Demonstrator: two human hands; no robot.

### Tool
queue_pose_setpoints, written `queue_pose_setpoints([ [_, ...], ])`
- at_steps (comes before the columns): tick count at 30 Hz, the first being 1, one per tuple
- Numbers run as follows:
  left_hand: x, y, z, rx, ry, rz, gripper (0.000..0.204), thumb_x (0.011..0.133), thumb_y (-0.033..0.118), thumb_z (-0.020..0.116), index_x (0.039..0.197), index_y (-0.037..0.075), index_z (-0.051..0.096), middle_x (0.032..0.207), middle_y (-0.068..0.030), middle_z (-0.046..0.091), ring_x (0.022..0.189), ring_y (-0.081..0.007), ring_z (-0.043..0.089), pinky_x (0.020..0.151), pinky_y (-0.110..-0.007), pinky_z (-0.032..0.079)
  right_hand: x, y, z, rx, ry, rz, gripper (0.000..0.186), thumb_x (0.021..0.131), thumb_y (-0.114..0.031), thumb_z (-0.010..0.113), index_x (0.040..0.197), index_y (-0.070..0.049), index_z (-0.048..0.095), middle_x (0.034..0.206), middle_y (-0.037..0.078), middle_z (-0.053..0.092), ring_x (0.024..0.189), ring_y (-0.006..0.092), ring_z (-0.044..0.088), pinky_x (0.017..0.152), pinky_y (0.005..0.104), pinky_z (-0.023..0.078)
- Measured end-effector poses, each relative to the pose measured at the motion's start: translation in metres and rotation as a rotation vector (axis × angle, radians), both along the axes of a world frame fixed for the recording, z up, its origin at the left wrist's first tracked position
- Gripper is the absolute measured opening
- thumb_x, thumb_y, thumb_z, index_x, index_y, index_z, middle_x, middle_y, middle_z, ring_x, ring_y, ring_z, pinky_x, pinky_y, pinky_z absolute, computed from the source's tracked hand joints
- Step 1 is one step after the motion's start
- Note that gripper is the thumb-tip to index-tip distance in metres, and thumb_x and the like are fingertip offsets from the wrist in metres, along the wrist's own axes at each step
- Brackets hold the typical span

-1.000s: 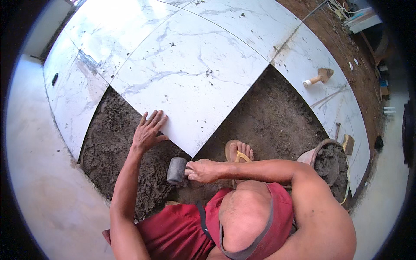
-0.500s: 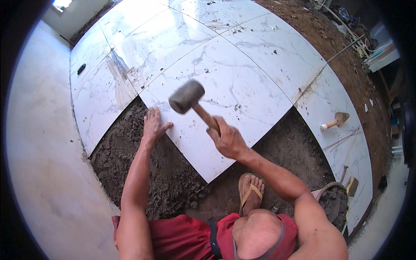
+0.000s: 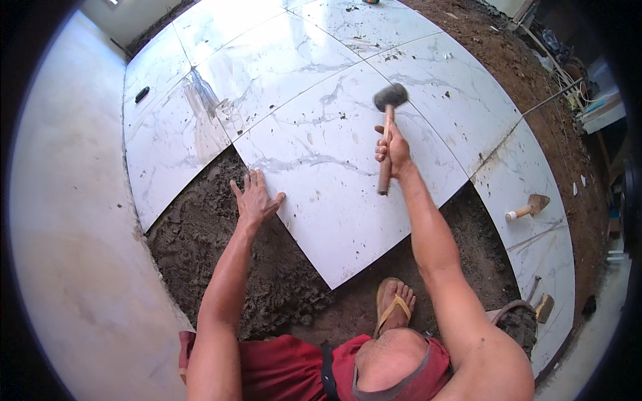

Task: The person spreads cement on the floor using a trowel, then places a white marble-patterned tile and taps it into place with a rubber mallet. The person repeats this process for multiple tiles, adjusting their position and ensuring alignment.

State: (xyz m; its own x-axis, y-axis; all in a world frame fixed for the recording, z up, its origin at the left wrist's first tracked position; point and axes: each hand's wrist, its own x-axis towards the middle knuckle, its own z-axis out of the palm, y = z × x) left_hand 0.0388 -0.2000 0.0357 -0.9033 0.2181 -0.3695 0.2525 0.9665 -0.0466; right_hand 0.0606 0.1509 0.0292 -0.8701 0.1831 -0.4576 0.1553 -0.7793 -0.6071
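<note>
My right hand grips the wooden handle of a rubber mallet with a dark head. The mallet is over the far right part of a large white marbled tile, its head up near the joint with the neighbouring tile. My left hand has its fingers spread at the tile's left edge, thumb on the white surface. Below that hand lies rough dark mortar, which borders the tile's left side. More dark bedding shows along the tile's near right edge.
A pointed trowel lies on a tile at right. Near it are a yellowish block and a bucket of mortar. A small black object rests at far left, beside the pale wall. My sandalled foot is on the bedding.
My right hand has carried the mallet right and farther away, from above the tile's middle toward its far right edge. My left hand stays at the tile's left edge, fingers more spread.
</note>
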Motion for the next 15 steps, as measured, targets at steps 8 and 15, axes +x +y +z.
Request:
queue_pose_setpoints([
  [8, 0.004, -0.008, -0.009, -0.027, 0.027, -0.031, 0.094, 0.083, 0.059, 0.052, 0.147, -0.002, 0.020, 0.154, -0.0182, 0.022, 0.143, -0.0308, 0.019, 0.113, -0.060, 0.000, 0.005, -0.018, -0.009, 0.013, 0.049, 0.150, 0.045, 0.099, -0.047, 0.035, 0.114, -0.006, 0.046, 0.060, -0.003, 0.038, 0.043, 0.0081, 0.037, 0.041, 0.0231, 0.035],
  [15, -0.002, -0.008, 0.014, -0.028, 0.003, 0.048, 0.090, 0.082, 0.055, 0.055, 0.145, -0.001, 0.026, 0.153, -0.0172, 0.024, 0.143, -0.0307, 0.020, 0.110, -0.066, 0.001, 0.092, 0.014, 0.018, 0.408, -0.184, -0.117, 0.026, 0.093, -0.034, 0.055, 0.103, -0.011, 0.050, 0.059, -0.006, 0.036, 0.042, 0.0056, 0.035, 0.035, 0.0227, 0.032],
])
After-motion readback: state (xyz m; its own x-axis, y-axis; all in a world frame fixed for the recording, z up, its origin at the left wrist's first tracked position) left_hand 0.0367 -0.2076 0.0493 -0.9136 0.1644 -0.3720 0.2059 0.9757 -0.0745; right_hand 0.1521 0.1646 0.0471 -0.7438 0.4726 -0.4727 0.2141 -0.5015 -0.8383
